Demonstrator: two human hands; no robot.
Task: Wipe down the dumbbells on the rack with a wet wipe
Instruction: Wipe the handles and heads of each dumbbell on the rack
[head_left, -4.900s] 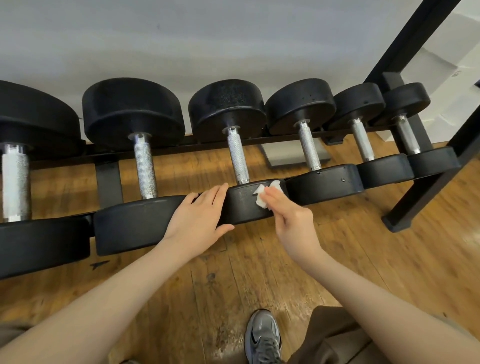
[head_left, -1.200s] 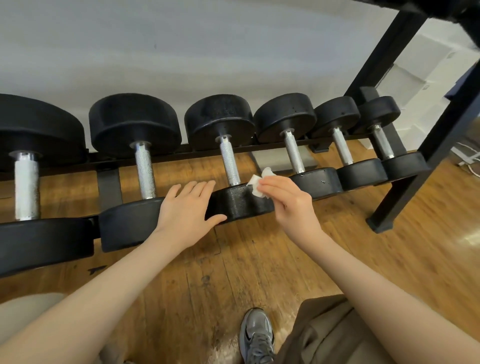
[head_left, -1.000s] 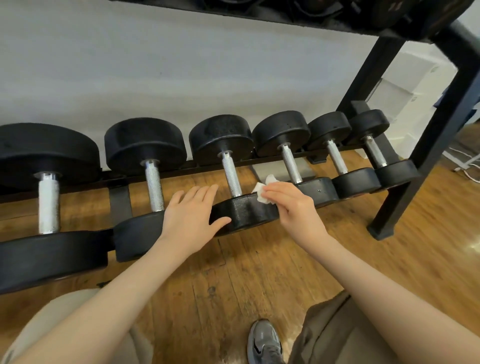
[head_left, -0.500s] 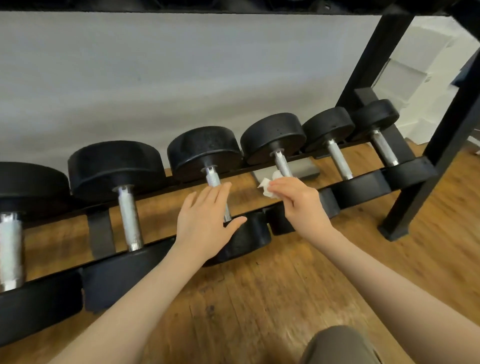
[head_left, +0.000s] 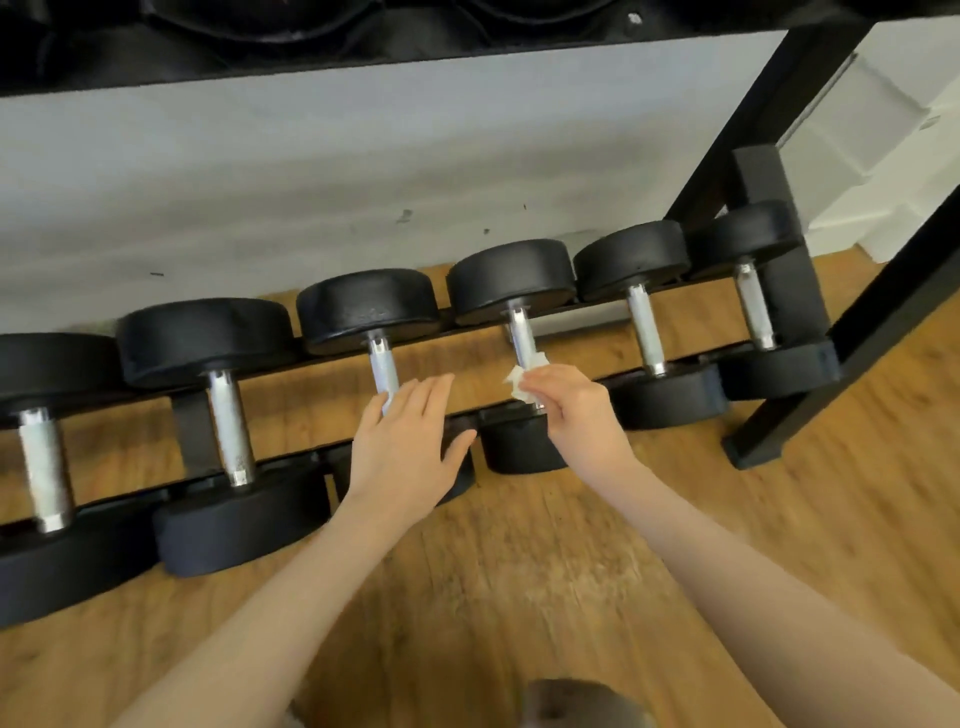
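1. Head view: your right hand, at frame centre, pinches the wet wipe against the silver handle of the fourth dumbbell.
2. Your left hand lies flat, fingers straight and together, over the third dumbbell on the rack.
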